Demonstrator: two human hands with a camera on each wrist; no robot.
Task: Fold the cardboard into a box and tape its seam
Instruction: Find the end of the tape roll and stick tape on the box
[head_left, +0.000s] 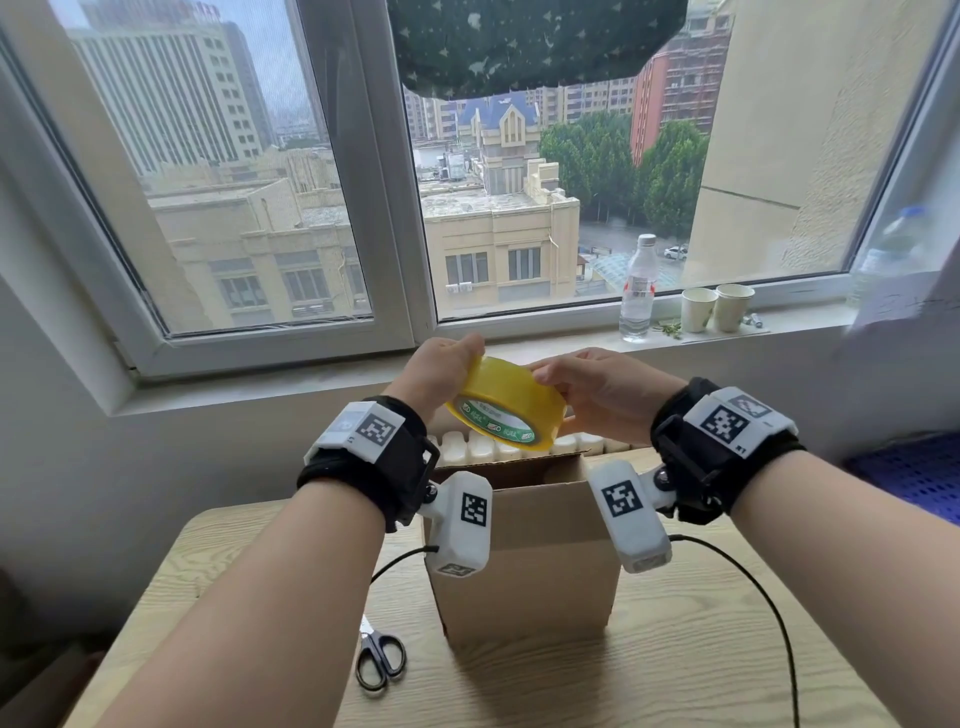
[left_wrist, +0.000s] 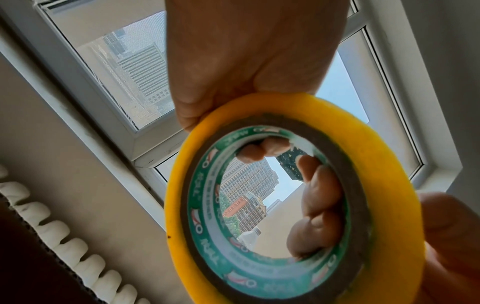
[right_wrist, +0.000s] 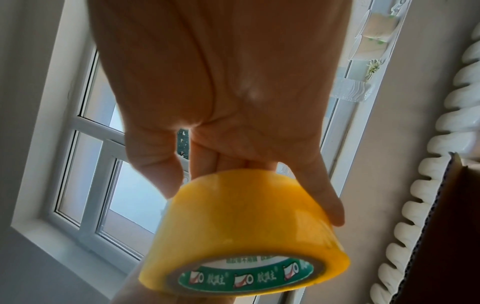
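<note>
A yellow tape roll (head_left: 506, 402) with a green printed core is held up in the air above the brown cardboard box (head_left: 530, 561), which stands upright on the wooden table with a flap raised at its top. My left hand (head_left: 441, 371) grips the roll's left side, fingertips hooked through the core (left_wrist: 262, 151). My right hand (head_left: 587, 387) holds the roll's right side, its fingers (right_wrist: 324, 195) lying along the outer yellow band (right_wrist: 244, 218) and others reaching in behind the core (left_wrist: 317, 207). No loose tape end is visible.
Black-handled scissors (head_left: 379, 660) lie on the table (head_left: 701, 649) left of the box. A water bottle (head_left: 638, 291) and two paper cups (head_left: 717, 307) stand on the windowsill. A white radiator (head_left: 483, 447) runs behind the box. A blue crate (head_left: 914, 473) sits at the right.
</note>
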